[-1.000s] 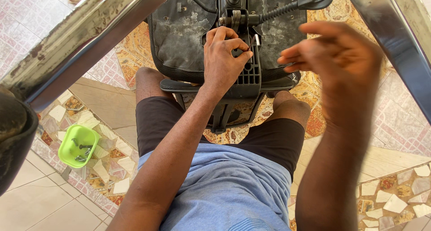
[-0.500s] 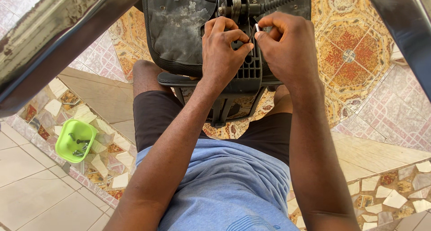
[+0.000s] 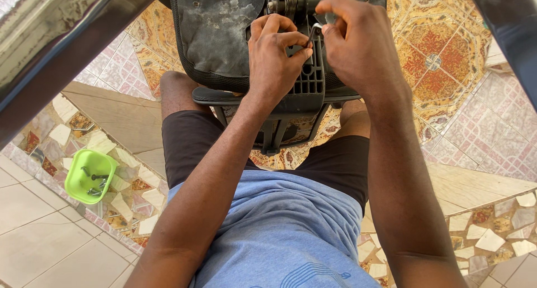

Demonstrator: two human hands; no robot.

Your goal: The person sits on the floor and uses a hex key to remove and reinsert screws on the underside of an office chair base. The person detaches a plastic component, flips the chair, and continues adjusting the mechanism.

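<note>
An upturned black office chair seat (image 3: 218,36) lies in front of my knees, its black plastic bracket (image 3: 307,86) facing up. My left hand (image 3: 274,55) rests on the bracket, fingers curled around a spot near the metal mechanism (image 3: 288,2). My right hand (image 3: 358,41) pinches a small silver hex key (image 3: 313,33) whose tip meets the bracket beside my left fingers. I sit on the floor in black shorts and a blue shirt.
A green plastic bowl (image 3: 75,179) with several screws sits on the mosaic floor at the left. Metal bars cross the top left (image 3: 56,47) and top right (image 3: 509,25) corners. Patterned tiles lie to the right.
My right hand came in from the raised open pose to the bracket and closed on the hex key. The view has shifted slightly closer to the chair.
</note>
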